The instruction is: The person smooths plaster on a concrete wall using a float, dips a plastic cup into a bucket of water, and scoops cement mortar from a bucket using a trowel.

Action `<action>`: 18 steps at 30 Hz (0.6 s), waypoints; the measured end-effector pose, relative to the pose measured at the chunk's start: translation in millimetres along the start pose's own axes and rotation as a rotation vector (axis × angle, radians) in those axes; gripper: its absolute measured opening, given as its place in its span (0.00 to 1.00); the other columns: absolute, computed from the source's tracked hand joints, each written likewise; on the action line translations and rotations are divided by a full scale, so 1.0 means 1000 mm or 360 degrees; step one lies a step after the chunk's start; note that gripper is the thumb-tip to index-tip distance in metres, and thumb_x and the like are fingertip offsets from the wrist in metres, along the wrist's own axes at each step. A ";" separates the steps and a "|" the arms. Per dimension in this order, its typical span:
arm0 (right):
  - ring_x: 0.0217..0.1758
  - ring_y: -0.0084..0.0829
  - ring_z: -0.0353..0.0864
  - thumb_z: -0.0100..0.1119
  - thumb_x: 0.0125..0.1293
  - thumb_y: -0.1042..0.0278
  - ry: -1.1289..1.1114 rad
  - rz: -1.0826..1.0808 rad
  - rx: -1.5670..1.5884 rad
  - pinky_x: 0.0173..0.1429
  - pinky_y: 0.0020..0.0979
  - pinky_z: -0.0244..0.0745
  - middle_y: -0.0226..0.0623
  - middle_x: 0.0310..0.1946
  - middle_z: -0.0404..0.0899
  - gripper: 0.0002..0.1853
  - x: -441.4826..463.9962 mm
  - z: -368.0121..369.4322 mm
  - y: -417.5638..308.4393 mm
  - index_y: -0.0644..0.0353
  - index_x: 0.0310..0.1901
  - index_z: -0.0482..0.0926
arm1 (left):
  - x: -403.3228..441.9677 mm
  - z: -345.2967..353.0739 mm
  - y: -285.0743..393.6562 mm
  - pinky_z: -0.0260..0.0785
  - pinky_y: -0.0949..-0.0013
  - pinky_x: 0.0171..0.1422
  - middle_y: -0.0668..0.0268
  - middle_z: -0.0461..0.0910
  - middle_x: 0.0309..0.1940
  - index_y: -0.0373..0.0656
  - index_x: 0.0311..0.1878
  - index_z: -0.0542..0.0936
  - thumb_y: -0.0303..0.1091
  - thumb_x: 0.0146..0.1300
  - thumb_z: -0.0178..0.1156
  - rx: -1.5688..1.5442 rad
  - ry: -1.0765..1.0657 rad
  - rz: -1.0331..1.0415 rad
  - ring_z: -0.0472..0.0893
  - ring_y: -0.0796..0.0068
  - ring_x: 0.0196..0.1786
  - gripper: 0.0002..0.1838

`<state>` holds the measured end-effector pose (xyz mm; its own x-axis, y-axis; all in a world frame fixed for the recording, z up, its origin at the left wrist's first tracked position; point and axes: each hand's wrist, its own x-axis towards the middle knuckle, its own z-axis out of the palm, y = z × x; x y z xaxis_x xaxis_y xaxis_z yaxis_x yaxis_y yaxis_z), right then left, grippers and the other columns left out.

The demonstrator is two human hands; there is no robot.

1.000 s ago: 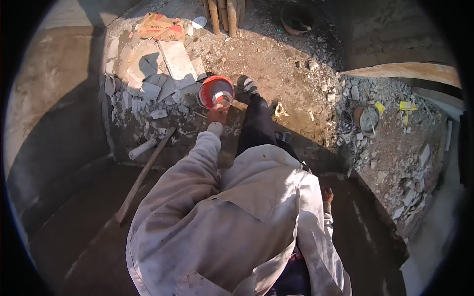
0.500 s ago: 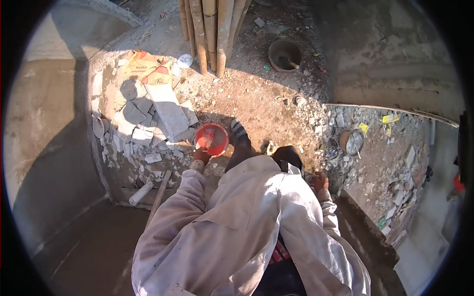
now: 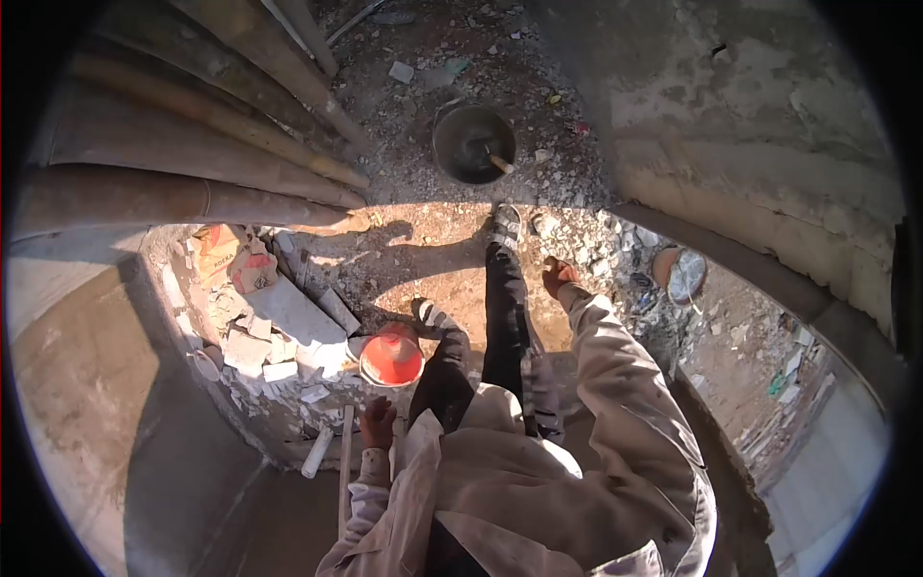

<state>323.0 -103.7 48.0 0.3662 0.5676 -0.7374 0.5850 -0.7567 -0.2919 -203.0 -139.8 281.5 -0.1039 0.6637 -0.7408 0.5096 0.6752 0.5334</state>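
The left hand (image 3: 378, 421), fingers loosely bent and seemingly empty, hangs on the near side of the red bucket (image 3: 392, 356), which stands right of some broken slabs (image 3: 248, 350). The right hand (image 3: 560, 277) reaches farther out, fingers curled; I cannot tell whether it grips anything. A dark bucket (image 3: 461, 144) sits at the far side.

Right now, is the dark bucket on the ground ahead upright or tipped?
Upright: the dark bucket sits mouth-up, a pale tool handle leaning at its rim.
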 end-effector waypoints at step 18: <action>0.30 0.39 0.83 0.53 0.65 0.56 0.0383 -0.0301 0.0423 0.29 0.40 0.79 0.40 0.28 0.78 0.16 0.298 0.061 -0.095 0.61 0.44 0.75 | -0.016 0.044 0.074 0.76 0.68 0.47 0.57 0.84 0.42 0.34 0.52 0.78 0.26 0.58 0.66 0.0403 0.0088 -0.0476 0.83 0.70 0.43 0.18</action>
<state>332.7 117.7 -181.6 0.4473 0.7407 -0.5013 0.4623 -0.6713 -0.5794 -125.5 -114.8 315.2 -0.3221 0.4705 -0.8215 0.6436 0.7452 0.1745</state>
